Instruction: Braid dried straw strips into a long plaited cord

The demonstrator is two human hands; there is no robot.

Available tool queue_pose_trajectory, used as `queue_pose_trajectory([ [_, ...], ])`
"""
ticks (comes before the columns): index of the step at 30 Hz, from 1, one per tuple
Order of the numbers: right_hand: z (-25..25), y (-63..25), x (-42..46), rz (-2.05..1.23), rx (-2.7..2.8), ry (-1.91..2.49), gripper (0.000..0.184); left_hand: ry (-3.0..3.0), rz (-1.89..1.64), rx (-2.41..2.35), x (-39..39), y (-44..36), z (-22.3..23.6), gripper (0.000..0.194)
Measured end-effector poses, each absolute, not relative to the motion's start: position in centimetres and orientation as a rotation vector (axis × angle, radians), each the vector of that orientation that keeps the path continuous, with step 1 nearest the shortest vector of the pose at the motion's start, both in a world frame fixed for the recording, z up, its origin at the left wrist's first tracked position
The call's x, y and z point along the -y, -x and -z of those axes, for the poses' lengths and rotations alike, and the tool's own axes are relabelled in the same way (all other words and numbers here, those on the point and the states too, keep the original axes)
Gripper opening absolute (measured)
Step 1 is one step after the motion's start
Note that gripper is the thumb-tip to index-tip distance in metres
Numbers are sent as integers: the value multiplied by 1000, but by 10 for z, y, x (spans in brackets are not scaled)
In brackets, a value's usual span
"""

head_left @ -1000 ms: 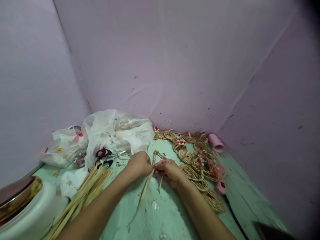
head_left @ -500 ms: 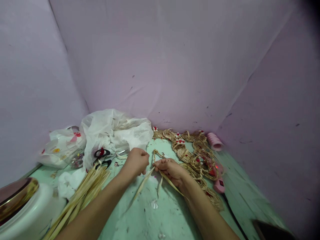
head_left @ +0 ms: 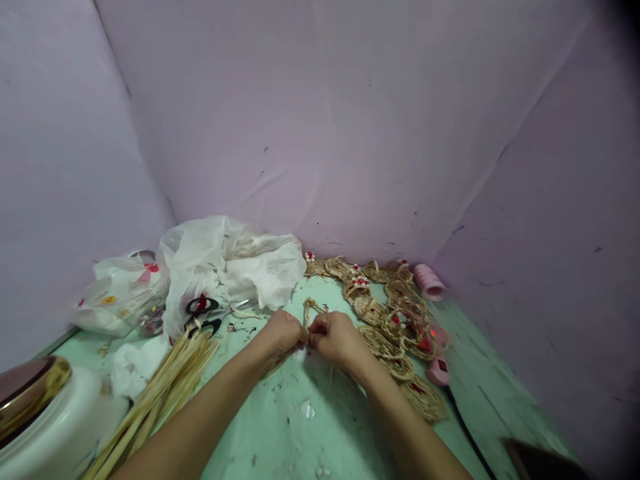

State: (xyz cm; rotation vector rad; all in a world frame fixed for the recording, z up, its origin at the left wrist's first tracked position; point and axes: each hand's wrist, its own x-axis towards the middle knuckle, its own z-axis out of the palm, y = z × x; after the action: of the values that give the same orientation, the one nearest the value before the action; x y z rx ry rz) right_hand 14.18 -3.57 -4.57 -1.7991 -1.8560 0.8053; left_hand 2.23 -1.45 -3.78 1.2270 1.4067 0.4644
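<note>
My left hand (head_left: 284, 335) and my right hand (head_left: 339, 339) meet over the table, fingers pinched closed. Between them rises a short braided straw cord (head_left: 310, 312), its top bent over in a loop. Both hands grip it at its lower end, where the fingers hide the strands. A little of a pale strand shows under my left hand. To the right of my right hand lie coiled straw pieces (head_left: 385, 350), some bearing red and white beads (head_left: 360, 280).
Loose straw strips (head_left: 155, 393) lie at left, beside black-handled scissors (head_left: 205, 313), plastic bags (head_left: 230, 260) and a white container (head_left: 60, 420). At right are a pink thread spool (head_left: 429, 283) and a pink corded tool (head_left: 438, 370) with a lit red light. Walls enclose the green table (head_left: 280, 433).
My left hand has moved right and down to meet my right hand at the braid. My right hand has turned over it, and the loose strand ends are now mostly hidden.
</note>
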Motion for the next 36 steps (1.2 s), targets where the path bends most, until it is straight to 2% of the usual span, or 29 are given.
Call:
queue_pose_trajectory([
  [6,18,-126,54,-408,1952,2198,20,-1160,-640,-1358,18,-29,41,26],
  [13,14,-106,67,-359,2049,2203,21,-1080,-493,-1278,15,-14,38,18],
  [16,13,-115,64,-464,2081,2117,15,-1165,-485,-1213,11,-8,42,14],
  [19,11,-131,55,-648,1843,2062,14,-1196,-452,-1198,8,-4,42,16],
  [25,27,-136,41,-1469,1136,1650,14,-1219,-413,-1175,5,-2,42,9],
  [29,40,-131,39,-1523,1108,1596,23,-1259,-399,-1188,5,-1,44,9],
  [36,52,-133,38,-1570,942,1535,9,-1359,-340,-1192,6,1,44,5],
])
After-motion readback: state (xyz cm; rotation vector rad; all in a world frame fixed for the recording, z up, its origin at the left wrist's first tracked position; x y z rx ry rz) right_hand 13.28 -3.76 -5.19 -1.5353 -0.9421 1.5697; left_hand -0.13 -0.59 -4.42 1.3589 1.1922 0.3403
